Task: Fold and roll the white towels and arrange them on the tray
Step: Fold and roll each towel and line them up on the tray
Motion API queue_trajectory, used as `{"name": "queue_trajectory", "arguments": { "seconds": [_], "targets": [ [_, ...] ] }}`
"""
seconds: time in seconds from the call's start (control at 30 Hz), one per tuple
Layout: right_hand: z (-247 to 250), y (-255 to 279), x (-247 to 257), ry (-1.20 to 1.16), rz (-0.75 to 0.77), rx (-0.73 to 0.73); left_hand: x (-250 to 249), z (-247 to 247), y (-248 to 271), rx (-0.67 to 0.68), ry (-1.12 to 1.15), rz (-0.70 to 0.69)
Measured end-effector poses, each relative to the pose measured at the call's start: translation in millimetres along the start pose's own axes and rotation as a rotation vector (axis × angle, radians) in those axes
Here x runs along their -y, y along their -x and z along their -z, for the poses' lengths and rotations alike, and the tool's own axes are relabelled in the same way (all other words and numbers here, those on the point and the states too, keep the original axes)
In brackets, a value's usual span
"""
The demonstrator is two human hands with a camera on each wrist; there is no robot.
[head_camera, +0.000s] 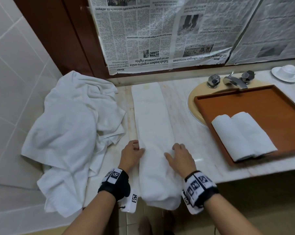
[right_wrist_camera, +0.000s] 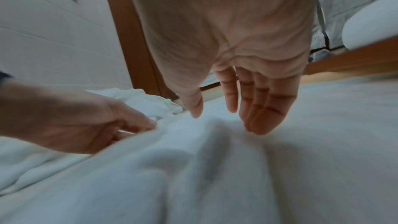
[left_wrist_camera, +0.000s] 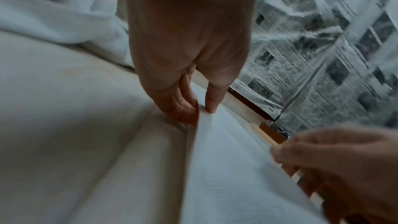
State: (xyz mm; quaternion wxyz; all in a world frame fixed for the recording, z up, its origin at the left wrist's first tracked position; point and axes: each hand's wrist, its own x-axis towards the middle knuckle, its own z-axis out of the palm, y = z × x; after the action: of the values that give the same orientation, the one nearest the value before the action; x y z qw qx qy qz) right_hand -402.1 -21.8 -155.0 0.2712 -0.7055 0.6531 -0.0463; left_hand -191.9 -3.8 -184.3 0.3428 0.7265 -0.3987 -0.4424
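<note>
A white towel (head_camera: 151,122), folded into a long narrow strip, lies on the marble counter and hangs over the front edge. My left hand (head_camera: 132,154) pinches the strip's left edge (left_wrist_camera: 201,117) between thumb and fingers. My right hand (head_camera: 179,157) lies with straight fingers (right_wrist_camera: 262,108) on the strip's right side. Two rolled white towels (head_camera: 243,135) lie side by side at the near left of the brown wooden tray (head_camera: 270,100), which sits over the sink.
A heap of loose white towels (head_camera: 72,126) covers the counter's left end against the tiled wall. A chrome faucet (head_camera: 232,80) stands behind the tray, a white cup on a saucer (head_camera: 286,72) at the far right. Newspaper (head_camera: 160,34) covers the wall behind.
</note>
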Motion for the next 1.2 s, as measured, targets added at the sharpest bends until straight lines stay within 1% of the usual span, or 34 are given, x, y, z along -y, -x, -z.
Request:
{"name": "queue_trajectory", "arguments": {
  "seconds": [0.07,0.13,0.23,0.33,0.4,0.5,0.57,0.67,0.73,0.77,0.8,0.83,0.87,0.9,0.93,0.97,1.03,1.07,1.13,1.2],
  "targets": [
    [-1.2,-18.7,-6.9,0.006,-0.047,0.043,-0.1,-4.5,-0.7,0.017,0.078,0.058],
    [-4.4,-26.1,-11.3,-0.018,-0.055,0.012,0.4,-6.6,-1.8,0.026,0.075,0.073],
    [-6.0,-31.0,-14.5,-0.040,-0.028,0.003,-5.1,-6.8,-1.0,0.019,-0.049,0.065],
    [1.7,-36.8,-20.8,-0.167,-0.055,-0.004,-12.3,-7.4,0.6,0.010,-0.195,0.028],
    [12.1,-41.3,-27.1,-0.234,-0.087,-0.032,-14.8,-9.6,1.8,-0.002,-0.238,0.018],
    [22.8,-46.8,-36.6,-0.294,-0.110,-0.029,-13.0,-13.8,1.7,-0.016,-0.215,0.034],
    [21.9,-49.1,-41.2,-0.291,-0.099,0.027,-14.3,-15.0,2.0,-0.030,-0.210,0.041],
    [16.2,-51.1,-46.8,-0.303,-0.128,0.091,-14.5,-15.4,2.8,-0.067,-0.145,0.070],
    [15.1,-52.7,-49.2,-0.330,-0.149,0.083,-13.0,-15.1,4.4,-0.083,-0.121,0.091],
    [14.9,-53.1,-49.8,-0.318,-0.144,0.042,-11.4,-14.8,5.4,-0.088,-0.105,0.101],
    [14.9,-52.8,-49.8,-0.277,-0.115,-0.021,-10.4,-14.6,6.4,-0.088,-0.097,0.107],
    [13.8,-52.3,-49.7,-0.215,-0.052,-0.093,-8.7,-15.2,7.2,-0.087,-0.094,0.107],
    [11.5,-51.7,-49.0,-0.150,0.047,-0.158,-7.4,-16.2,7.9,-0.091,-0.116,0.089],
    [8.3,-50.7,-47.1,-0.096,0.163,-0.191,-4.9,-17.9,7.3,-0.109,-0.169,0.039],
    [4.0,-49.8,-44.8,-0.042,0.269,-0.179,-3.0,-20.2,6.5,-0.136,-0.249,-0.029],
    [-0.9,-50.6,-42.1,0.005,0.348,-0.135,-1.3,-23.9,4.2,-0.170,-0.337,-0.105],
    [-9.2,-54.0,-35.4,0.104,0.413,-0.005,-3.5,-33.2,0.2,-0.216,-0.508,-0.237],
    [-12.3,-56.6,-31.1,0.161,0.422,0.060,-5.9,-38.5,-2.2,-0.196,-0.597,-0.272],
    [-18.5,-62.3,-25.2,0.231,0.452,0.154,-5.9,-47.2,-6.8,-0.090,-0.765,-0.249],
    [-19.3,-65.8,-24.9,0.254,0.469,0.196,3.1,-47.8,-11.4,0.001,-0.897,-0.202]
  ]
}}
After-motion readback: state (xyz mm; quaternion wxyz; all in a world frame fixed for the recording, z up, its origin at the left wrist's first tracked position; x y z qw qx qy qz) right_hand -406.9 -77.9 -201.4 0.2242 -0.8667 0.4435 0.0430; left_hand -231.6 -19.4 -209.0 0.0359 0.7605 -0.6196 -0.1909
